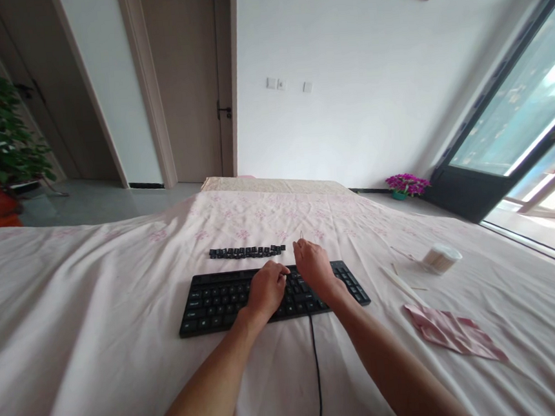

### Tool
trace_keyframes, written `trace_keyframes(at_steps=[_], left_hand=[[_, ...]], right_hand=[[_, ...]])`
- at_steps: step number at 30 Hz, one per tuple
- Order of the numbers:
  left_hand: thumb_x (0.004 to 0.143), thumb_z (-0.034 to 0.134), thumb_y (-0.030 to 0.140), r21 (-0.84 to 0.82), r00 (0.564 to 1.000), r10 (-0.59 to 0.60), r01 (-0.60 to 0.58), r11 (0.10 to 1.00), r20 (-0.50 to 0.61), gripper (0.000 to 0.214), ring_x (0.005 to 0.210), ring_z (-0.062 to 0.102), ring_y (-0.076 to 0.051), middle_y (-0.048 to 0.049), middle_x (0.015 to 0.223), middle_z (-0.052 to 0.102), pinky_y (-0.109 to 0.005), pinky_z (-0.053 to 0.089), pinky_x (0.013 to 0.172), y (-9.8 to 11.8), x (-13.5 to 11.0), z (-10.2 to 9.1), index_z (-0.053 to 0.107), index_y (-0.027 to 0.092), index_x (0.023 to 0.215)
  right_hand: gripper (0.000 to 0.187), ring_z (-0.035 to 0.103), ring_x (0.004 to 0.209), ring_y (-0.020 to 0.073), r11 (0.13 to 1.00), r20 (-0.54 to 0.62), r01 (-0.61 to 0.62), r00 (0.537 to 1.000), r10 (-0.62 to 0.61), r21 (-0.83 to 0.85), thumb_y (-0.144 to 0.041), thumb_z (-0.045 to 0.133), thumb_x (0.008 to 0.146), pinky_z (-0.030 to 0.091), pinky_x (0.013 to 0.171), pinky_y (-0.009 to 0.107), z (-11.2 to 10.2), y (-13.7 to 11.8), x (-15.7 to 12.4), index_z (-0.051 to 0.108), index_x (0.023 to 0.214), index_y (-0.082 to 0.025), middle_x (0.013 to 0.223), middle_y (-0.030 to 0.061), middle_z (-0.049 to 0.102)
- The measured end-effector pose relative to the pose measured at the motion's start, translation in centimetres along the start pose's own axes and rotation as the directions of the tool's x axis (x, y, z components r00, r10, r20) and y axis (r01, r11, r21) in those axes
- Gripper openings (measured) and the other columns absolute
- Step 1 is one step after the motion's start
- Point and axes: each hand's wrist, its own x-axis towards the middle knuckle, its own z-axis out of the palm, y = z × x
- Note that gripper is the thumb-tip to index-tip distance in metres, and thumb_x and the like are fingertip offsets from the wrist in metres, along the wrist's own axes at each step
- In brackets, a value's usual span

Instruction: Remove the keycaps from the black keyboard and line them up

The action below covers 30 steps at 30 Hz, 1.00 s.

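Pale cover [74, 329], flower-patterned. Black keyboard [210, 302], flat on it, long axis left to right across the person's front, directly beneath both hands. Loose keycaps [247, 252], in a row beyond the far edge, roughly parallel. Left hand [267, 286], over the keyboard's middle, fingers curled; whether anything is pinched, cannot tell. Right hand [314, 264], right of centre, closed on a thin wire [302, 234]; the nearer hand to the row's right end. Round tub [443, 258] and pink cloth [456, 332], well right.
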Motion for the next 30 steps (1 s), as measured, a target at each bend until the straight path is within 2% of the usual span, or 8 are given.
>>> trace_keyframes(at_steps=[4,11,14,16,18,21,24,30], left_hand=[[0.080,0.050,0.007,-0.007,1.000,0.004,-0.004,1.000,-0.003,0.022,0.087,0.059,-0.014,-0.0017,0.092,0.062,-0.026,0.045,0.083,-0.2,0.0,0.1,0.065,0.020,0.090],[0.080,0.049,0.007,0.028,0.999,-0.014,0.013,1.000,0.029,0.024,0.091,0.059,-0.015,-0.0020,0.093,0.063,-0.027,0.045,0.084,0.0,0.0,-0.1,0.065,0.021,0.091],[0.080,0.049,0.007,0.025,1.000,-0.007,0.006,1.000,0.027,0.024,0.088,0.060,-0.015,-0.0020,0.092,0.062,-0.026,0.046,0.082,0.1,-0.1,-0.2,0.065,0.021,0.091],[0.080,0.049,0.006,0.007,1.000,0.005,-0.005,1.000,0.014,0.023,0.087,0.060,-0.015,-0.0019,0.092,0.063,-0.026,0.046,0.082,0.1,-0.2,-0.2,0.065,0.020,0.090],[0.080,0.049,0.005,-0.011,1.000,0.016,-0.016,1.000,0.000,0.024,0.088,0.060,-0.014,-0.0020,0.092,0.063,-0.026,0.046,0.083,0.1,-0.2,-0.1,0.065,0.020,0.090],[0.080,0.049,0.005,-0.027,1.000,0.020,-0.020,0.999,-0.010,0.024,0.088,0.060,-0.014,-0.0023,0.092,0.063,-0.026,0.046,0.084,0.0,-0.2,0.0,0.066,0.019,0.089],[0.080,0.050,0.005,-0.033,1.000,0.017,-0.017,0.999,-0.008,0.024,0.088,0.060,-0.014,-0.0022,0.093,0.063,-0.025,0.046,0.084,-0.1,-0.2,0.1,0.066,0.019,0.090],[0.080,0.050,0.005,-0.009,1.000,-0.007,0.007,1.000,0.013,0.024,0.091,0.060,-0.014,-0.0022,0.093,0.063,-0.026,0.046,0.086,0.2,-0.2,-0.2,0.066,0.020,0.091]], right_hand=[[0.031,0.059,0.067,0.0173,0.999,0.027,0.009,1.000,-0.008,-0.040,-0.024,0.033,0.098,0.028,0.057,0.027,0.1,-0.2,0.6,0.056,0.079,-0.015,0.074,0.0083,0.065],[0.027,0.057,0.070,0.0165,0.980,-0.029,0.185,0.982,-0.188,-0.070,-0.021,0.032,0.097,0.025,0.053,0.027,0.5,-0.3,-3.7,0.056,0.085,-0.017,0.084,0.0065,0.062],[0.031,0.058,0.069,0.0163,0.993,-0.037,0.116,0.992,-0.117,-0.034,-0.023,0.029,0.098,0.027,0.055,0.026,0.5,0.3,-3.6,0.056,0.084,-0.017,0.081,0.0064,0.062],[0.036,0.059,0.068,0.0160,1.000,-0.029,-0.001,1.000,0.002,0.012,-0.024,0.026,0.100,0.030,0.057,0.026,0.3,0.7,-2.4,0.056,0.081,-0.016,0.074,0.0062,0.063],[0.037,0.060,0.067,0.0163,0.997,0.029,-0.064,0.998,0.063,0.030,-0.026,0.027,0.100,0.031,0.059,0.026,0.2,0.7,-0.7,0.056,0.078,-0.015,0.071,0.0068,0.064],[0.035,0.061,0.069,0.0182,0.998,0.078,-0.054,0.995,0.056,-0.023,-0.027,0.031,0.099,0.031,0.059,0.027,0.3,0.0,1.4,0.057,0.080,-0.014,0.075,0.0098,0.066],[0.032,0.062,0.070,0.0188,0.997,0.079,-0.042,0.996,0.047,-0.064,-0.027,0.032,0.098,0.031,0.059,0.027,0.7,-0.9,2.0,0.057,0.084,-0.014,0.077,0.0105,0.066],[0.034,0.058,0.066,0.0163,0.997,-0.050,0.072,0.996,-0.071,0.030,-0.026,0.028,0.099,0.031,0.059,0.026,1.1,-0.1,-0.7,0.054,0.079,-0.017,0.074,0.0052,0.063]])
